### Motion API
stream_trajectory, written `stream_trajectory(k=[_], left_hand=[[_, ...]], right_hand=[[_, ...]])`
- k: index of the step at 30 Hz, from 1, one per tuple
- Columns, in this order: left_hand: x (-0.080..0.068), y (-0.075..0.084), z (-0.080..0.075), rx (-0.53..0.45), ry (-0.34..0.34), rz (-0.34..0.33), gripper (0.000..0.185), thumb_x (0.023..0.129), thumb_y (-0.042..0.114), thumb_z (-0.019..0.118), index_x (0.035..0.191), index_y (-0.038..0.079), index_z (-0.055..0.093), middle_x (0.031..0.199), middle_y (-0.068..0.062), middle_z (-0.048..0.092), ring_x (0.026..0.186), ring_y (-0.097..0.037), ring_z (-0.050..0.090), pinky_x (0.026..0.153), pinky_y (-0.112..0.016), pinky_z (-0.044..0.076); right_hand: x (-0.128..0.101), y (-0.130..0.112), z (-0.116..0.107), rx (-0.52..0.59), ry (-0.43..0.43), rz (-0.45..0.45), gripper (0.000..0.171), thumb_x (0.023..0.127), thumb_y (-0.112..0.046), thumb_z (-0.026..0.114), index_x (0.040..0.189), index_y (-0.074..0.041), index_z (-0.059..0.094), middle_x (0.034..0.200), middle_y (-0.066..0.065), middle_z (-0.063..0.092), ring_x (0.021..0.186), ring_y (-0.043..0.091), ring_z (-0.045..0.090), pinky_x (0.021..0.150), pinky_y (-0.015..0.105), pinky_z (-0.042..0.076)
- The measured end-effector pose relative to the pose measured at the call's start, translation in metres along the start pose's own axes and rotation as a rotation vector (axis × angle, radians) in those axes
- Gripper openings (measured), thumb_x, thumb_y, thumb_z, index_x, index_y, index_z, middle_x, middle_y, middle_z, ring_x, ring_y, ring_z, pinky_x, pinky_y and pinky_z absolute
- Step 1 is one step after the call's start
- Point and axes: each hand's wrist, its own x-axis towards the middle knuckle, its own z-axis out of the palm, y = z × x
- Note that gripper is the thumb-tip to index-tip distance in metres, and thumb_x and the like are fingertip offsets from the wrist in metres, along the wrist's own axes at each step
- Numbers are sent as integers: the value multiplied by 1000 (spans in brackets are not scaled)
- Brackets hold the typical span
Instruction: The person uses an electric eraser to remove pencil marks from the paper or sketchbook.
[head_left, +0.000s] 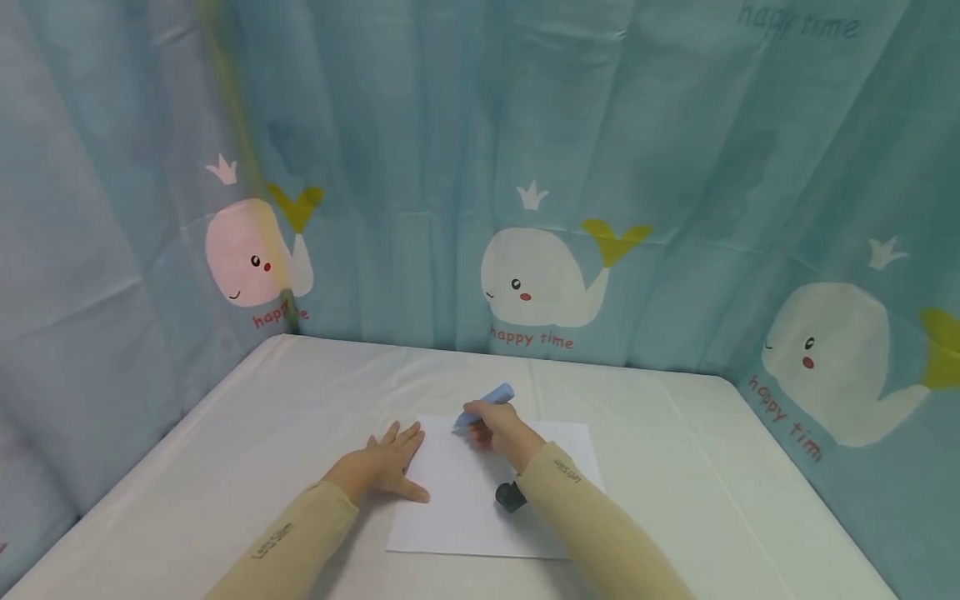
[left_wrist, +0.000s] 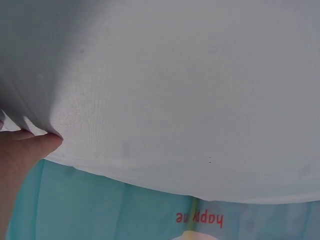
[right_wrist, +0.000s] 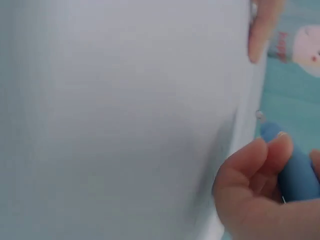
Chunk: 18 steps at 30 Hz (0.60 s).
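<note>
A light-blue pen [head_left: 491,405] with a thick barrel is pinched in the right hand [head_left: 501,429], its tip angled down to the left over the upper part of a white sheet of paper [head_left: 457,508]. In the right wrist view, thumb and fingers close round the blue pen barrel [right_wrist: 297,175]. The left hand [head_left: 382,462] rests with spread fingers at the paper's left edge, thumb lying over the sheet. The left wrist view catches only some fingers [left_wrist: 30,147] at its left side. No marks show on the paper.
The paper lies on a table with a white cloth [head_left: 667,467]. A dark round object [head_left: 510,497] shows at the right wrist, partly behind the sleeve. Blue curtains [head_left: 412,167] printed with whales stand behind the table and along its sides.
</note>
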Motion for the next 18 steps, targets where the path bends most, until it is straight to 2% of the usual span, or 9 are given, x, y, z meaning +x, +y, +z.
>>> stream_trajectory(k=[4,8,14,18], left_hand=[[2,1,1,3,6,1,106,74,54,77,149,-3,28,159,-21,18,143,-48,8,107,-69,14],[2,-1,2,-6,18,17,107,74,55,78,149,-4,29,158,-22,18,143,-50,8,106,-71,13],[5,-7,3,-36,26,56,109,73,54,79,148,-7,27,157,-26,17,141,-54,7,104,-74,11],[8,-9,3,-57,33,81,113,73,55,78,148,-9,24,157,-28,15,140,-56,6,102,-76,9]], right_hand=[[-9,-5,-32,147,-8,-12,29,96,-27,58,92,1,57,66,4,56,56,12,51,55,23,46],[-20,-7,-71,250,46,-39,27,96,-24,55,97,2,55,63,3,53,53,11,45,55,24,41],[-41,-3,-136,264,121,-77,29,95,-20,60,110,2,50,65,2,53,54,9,43,55,23,38],[-57,5,-175,285,143,-84,32,97,-21,58,116,2,46,72,4,57,60,10,50,58,23,43]])
